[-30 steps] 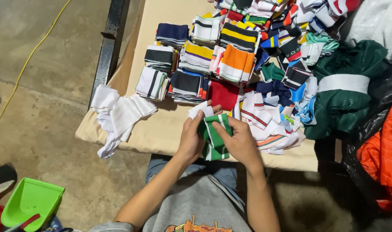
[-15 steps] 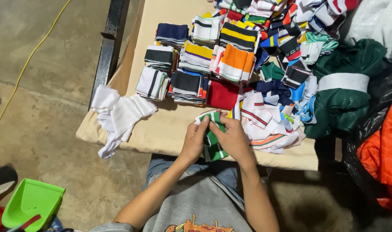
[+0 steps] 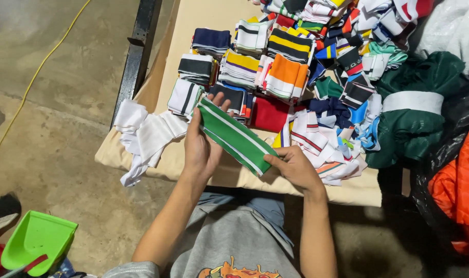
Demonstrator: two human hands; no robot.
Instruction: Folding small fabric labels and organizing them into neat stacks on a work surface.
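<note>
Both hands hold a green knitted fabric band with white stripes (image 3: 234,135), stretched out flat just below the centre of the frame over the beige cloth-covered worktop (image 3: 203,20). The left hand (image 3: 201,146) has its fingers clenched on the band's upper left end; the right hand (image 3: 295,167) pinches the lower right end. Folded striped bands (image 3: 283,74) are stacked just above, and white fabric pieces (image 3: 144,136) lie to the left.

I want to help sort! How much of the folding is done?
Done: neat folded stacks sit in rows on the table. In hand: the left hand and right hand stretch out a green band with white stripes. Left: a jumbled heap of bands.
</note>
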